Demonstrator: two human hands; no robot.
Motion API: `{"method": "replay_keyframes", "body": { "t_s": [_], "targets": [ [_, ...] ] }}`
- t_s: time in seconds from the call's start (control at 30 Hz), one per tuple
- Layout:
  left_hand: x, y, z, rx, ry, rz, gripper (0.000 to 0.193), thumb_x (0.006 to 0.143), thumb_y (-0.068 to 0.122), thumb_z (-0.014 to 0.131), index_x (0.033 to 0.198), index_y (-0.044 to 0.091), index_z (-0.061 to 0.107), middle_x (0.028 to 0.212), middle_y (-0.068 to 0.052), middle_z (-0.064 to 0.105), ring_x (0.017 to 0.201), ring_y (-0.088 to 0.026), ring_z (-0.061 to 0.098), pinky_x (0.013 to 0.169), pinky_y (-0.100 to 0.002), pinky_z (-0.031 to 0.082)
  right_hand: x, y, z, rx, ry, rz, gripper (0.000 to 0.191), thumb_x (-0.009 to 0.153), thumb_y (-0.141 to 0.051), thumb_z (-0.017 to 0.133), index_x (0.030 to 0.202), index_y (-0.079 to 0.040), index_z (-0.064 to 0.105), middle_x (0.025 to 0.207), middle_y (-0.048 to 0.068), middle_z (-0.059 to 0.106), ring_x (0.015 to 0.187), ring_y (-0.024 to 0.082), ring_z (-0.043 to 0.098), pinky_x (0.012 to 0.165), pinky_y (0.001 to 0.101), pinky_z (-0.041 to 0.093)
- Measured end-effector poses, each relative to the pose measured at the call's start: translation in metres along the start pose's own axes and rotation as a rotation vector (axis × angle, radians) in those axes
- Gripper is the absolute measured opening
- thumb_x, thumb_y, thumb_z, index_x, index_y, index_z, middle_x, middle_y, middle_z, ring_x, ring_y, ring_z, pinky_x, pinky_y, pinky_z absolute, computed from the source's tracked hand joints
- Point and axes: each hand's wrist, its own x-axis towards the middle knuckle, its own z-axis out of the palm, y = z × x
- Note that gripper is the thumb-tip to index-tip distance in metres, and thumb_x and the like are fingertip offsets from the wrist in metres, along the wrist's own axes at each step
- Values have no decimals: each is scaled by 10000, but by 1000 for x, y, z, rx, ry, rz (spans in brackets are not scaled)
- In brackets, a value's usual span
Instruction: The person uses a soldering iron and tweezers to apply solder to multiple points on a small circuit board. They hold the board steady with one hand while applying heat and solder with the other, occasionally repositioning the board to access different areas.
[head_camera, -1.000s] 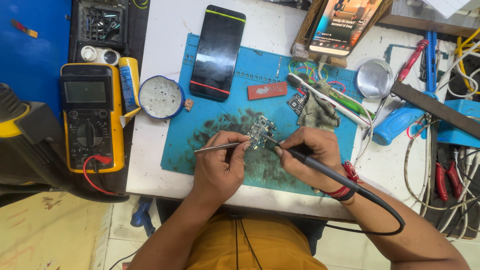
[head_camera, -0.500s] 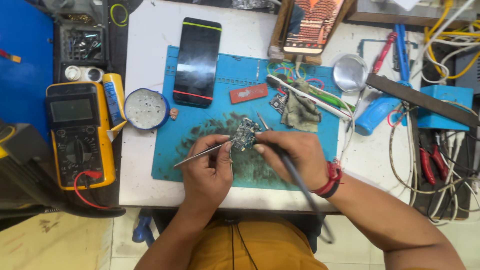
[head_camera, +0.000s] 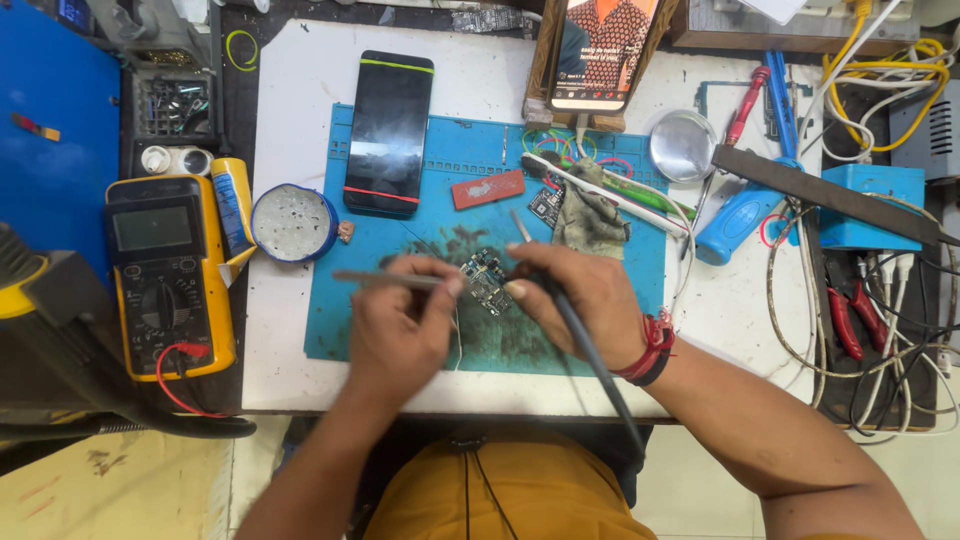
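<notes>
A small circuit board (head_camera: 486, 279) lies on the blue work mat (head_camera: 400, 320) between my two hands. My left hand (head_camera: 400, 325) pinches metal tweezers (head_camera: 385, 280) whose far end points left, with its fingertips at the board's left edge. My right hand (head_camera: 580, 298) grips a black soldering iron (head_camera: 580, 350) like a pen. The iron's tip sits at the board's right edge and its cord trails back over my wrist. A red thread band circles that wrist.
A dark phone (head_camera: 388, 132) lies at the mat's top left, a round tin (head_camera: 292, 223) and yellow multimeter (head_camera: 165, 275) to the left. Behind are a propped phone (head_camera: 598, 52), grey cloth (head_camera: 590, 215), red eraser-like block (head_camera: 487, 189), round magnifier (head_camera: 683, 146), blue tool (head_camera: 740, 215), pliers and cables (head_camera: 860, 300).
The view has shifted, so everything sits lower and to the right in the picture. Both hands stay at the board, holding the tweezers and the soldering iron as before.
</notes>
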Motion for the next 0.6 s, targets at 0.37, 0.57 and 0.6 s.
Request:
{"method": "replay_keyframes", "body": {
  "t_s": [0.37, 0.57, 0.6],
  "targets": [
    [123, 14, -12, 17, -743, -290, 179, 957, 137, 630, 1059, -10, 636, 896, -74, 704, 593, -130, 682, 474, -280, 551, -23, 44, -10, 585, 166, 240, 66, 906, -54, 660, 949, -28, 616, 841, 22, 648, 744, 62, 547, 678, 234, 439],
    [114, 5, -19, -42, -870, -251, 160, 940, 123, 636, 1042, -1, 634, 868, -53, 693, 594, -110, 675, 457, -273, 536, -19, 50, -15, 470, -112, 259, 96, 829, -73, 705, 832, -42, 614, 693, -11, 608, 614, 37, 512, 555, 233, 382],
    [110, 4, -19, -47, -882, -260, 158, 936, 123, 641, 1040, 4, 630, 859, -51, 690, 591, -111, 674, 455, -276, 537, -20, 46, -15, 453, -124, 268, 98, 834, -72, 710, 833, -43, 617, 692, -14, 607, 614, 37, 513, 555, 232, 385]
  ]
}}
